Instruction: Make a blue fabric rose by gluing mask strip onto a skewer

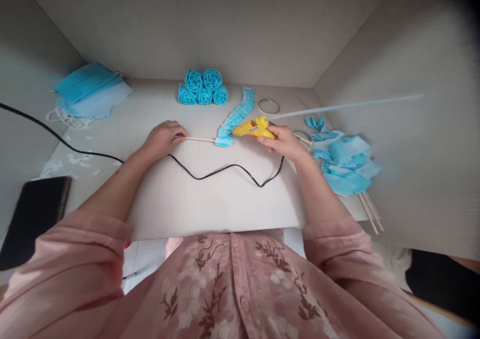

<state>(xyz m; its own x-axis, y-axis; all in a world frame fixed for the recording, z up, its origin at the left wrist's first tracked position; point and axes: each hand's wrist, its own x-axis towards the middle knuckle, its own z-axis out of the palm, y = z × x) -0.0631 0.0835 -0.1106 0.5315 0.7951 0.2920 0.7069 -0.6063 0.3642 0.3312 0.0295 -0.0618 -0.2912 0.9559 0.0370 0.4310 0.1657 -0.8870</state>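
Note:
My left hand [165, 138] is closed on one end of a thin wooden stick [200, 139]. The stick's other end meets the lower end of a ruffled blue strip [237, 115] lying on the table. In my right hand [283, 140] is a yellow glue gun [252, 128], with its nozzle at the strip's right side, near the lower end. Whether the nozzle touches the strip I cannot tell. A long clear glue stick [337, 107] juts out of the gun's back toward the right. The gun's black cord [234, 165] runs across the table below both hands.
Several rolled blue rosettes [204, 96] are stacked at the back. Blue face masks [92, 91] lie at the back left, near white scraps [80, 161] and a dark phone [33, 219]. To the right are a tape roll [269, 106], crumpled blue pieces [347, 161] and wooden sticks [370, 212]. Walls enclose the table.

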